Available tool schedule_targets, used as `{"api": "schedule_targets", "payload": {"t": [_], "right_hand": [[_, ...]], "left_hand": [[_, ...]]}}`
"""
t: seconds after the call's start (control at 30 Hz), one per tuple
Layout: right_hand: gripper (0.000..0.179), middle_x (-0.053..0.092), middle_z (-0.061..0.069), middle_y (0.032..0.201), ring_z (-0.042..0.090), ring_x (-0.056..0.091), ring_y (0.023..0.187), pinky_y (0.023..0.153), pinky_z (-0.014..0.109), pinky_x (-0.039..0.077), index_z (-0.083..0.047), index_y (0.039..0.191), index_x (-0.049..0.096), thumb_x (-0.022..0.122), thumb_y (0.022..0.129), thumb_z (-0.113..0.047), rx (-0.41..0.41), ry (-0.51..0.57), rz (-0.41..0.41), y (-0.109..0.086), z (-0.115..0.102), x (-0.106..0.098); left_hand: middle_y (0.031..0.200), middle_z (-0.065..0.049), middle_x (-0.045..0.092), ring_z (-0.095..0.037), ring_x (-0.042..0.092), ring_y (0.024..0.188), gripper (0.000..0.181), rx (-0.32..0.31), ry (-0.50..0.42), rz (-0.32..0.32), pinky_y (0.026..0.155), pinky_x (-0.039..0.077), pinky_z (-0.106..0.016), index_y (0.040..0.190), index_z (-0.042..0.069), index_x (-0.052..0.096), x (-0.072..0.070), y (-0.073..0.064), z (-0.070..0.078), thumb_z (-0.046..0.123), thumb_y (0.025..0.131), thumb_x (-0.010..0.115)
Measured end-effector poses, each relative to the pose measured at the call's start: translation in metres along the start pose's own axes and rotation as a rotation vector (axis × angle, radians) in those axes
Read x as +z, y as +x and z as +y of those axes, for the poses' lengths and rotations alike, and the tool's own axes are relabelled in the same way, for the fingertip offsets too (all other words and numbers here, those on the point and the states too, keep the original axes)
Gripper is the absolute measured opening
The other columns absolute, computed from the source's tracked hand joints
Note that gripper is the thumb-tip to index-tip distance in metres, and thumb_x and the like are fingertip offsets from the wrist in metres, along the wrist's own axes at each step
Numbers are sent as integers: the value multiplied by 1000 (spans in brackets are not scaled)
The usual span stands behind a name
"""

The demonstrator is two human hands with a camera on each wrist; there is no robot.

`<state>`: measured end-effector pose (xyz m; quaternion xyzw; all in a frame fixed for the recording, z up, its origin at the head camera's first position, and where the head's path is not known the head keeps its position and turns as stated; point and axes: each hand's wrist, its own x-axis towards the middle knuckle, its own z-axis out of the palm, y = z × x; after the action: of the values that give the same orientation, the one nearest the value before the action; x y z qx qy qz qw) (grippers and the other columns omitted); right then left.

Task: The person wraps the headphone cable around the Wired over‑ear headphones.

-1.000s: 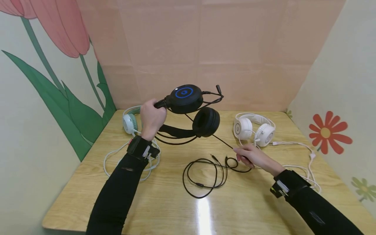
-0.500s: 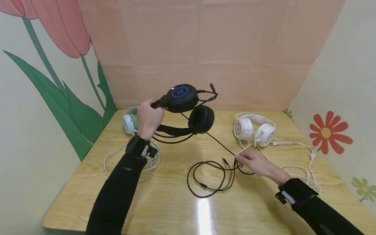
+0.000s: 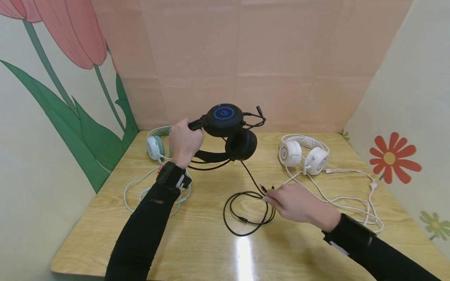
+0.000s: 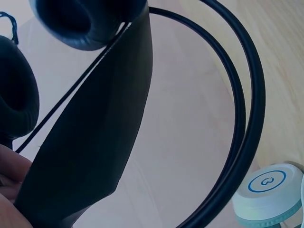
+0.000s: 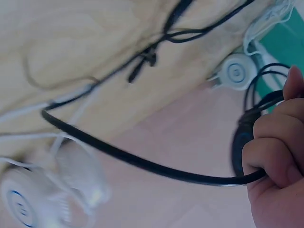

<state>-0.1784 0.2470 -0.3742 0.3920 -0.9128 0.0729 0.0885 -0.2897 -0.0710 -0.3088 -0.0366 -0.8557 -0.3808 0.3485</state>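
Observation:
Raised over the table, a black headset (image 3: 224, 119) with a blue ring on its ear cup is gripped at the headband by my left hand (image 3: 185, 142). In the left wrist view the padded headband (image 4: 102, 118) runs up from my fingers, with two thin black hoops beside it. My right hand (image 3: 299, 205) holds the headset's black cable (image 5: 142, 164) in curled fingers, low over the table. One stretch of cable slopes from the ear cups down to this hand. Loose loops (image 3: 242, 235) and small plugs (image 3: 263, 189) lie just left of it.
White headphones (image 3: 318, 160) stand at the back right, their white cable (image 3: 372, 203) spread behind my right wrist. Mint-green and white headphones (image 3: 154, 148) stand at the back left, partly behind my left hand. Their pale cable (image 3: 128, 191) loops on the wooden table (image 3: 197, 249). Walls rise behind and on both sides.
My right hand has moved left and nearer the body with the cable, and the sloping stretch now hangs steeper. My left hand shifted slightly left, then back right, with the headset.

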Motion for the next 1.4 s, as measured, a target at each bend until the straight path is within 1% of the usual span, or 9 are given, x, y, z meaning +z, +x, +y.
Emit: {"api": "schedule_targets", "payload": {"t": [0.1, 0.27, 0.43, 0.53, 0.7, 0.8, 0.97, 1.13, 1.4], "right_hand": [[32, 29, -16, 57, 1, 31, 48, 48, 26, 31, -24, 72, 45, 61, 100, -27, -19, -36, -21, 10, -11, -8], [27, 32, -15, 59, 2, 32, 50, 47, 26, 29, -22, 76, 49, 61, 99, -25, -93, -91, 6, 24, -25, -19], [29, 29, -14, 59, 4, 28, 48, 44, 26, 26, -21, 74, 48, 62, 99, -26, -160, -145, 22, 39, -36, -27], [29, 30, -13, 60, 6, 27, 48, 43, 26, 24, -20, 75, 48, 63, 99, -26, -188, -183, 19, 47, -42, -31], [29, 34, -11, 60, 7, 28, 46, 41, 27, 24, -18, 75, 50, 65, 98, -27, -221, -255, 24, 58, -49, -39], [27, 40, -10, 62, 8, 35, 46, 39, 29, 31, -16, 77, 54, 67, 97, -29, -234, -308, 44, 64, -51, -43], [26, 49, -5, 62, 15, 47, 46, 40, 35, 41, -14, 79, 57, 71, 94, -30, -246, -372, 108, 70, -51, -53], [30, 48, -4, 59, 15, 44, 44, 40, 35, 40, -13, 77, 55, 72, 93, -30, -249, -396, 153, 74, -48, -63], [35, 43, -3, 56, 14, 38, 41, 37, 33, 36, -11, 72, 51, 75, 92, -27, -265, -475, 202, 77, -46, -81]], "left_hand": [[59, -5, 41, -27, 42, 52, 18, 24, 31, -7, 50, 27, -35, 66, 10, 45, 2, -2, 4, 12, 80, 56], [59, -5, 45, -26, 45, 50, 14, 73, 64, -34, 48, 30, -35, 67, 10, 48, 5, -6, 11, 12, 78, 56], [59, -5, 45, -26, 45, 49, 11, 110, 95, -57, 48, 31, -36, 67, 9, 49, 10, -11, 15, 11, 76, 56], [58, -5, 43, -26, 44, 47, 11, 158, 137, -63, 46, 31, -37, 66, 9, 47, 13, -14, 18, 10, 73, 56], [57, -2, 43, -23, 46, 46, 12, 267, 226, -56, 44, 32, -36, 66, 11, 47, 18, -21, 24, 12, 71, 58], [57, 0, 43, -20, 45, 44, 14, 328, 269, -39, 42, 31, -34, 66, 11, 47, 21, -26, 26, 12, 72, 60], [55, 3, 32, -15, 34, 41, 18, 445, 344, 13, 40, 24, -29, 63, 12, 44, 25, -33, 28, 10, 67, 61], [56, 5, 25, -12, 26, 41, 21, 555, 408, 85, 38, 21, -27, 61, 14, 43, 30, -39, 32, 11, 62, 64], [56, 4, 33, -13, 35, 44, 23, 684, 438, 114, 40, 32, -28, 63, 13, 49, 35, -47, 37, 17, 62, 71]]}}
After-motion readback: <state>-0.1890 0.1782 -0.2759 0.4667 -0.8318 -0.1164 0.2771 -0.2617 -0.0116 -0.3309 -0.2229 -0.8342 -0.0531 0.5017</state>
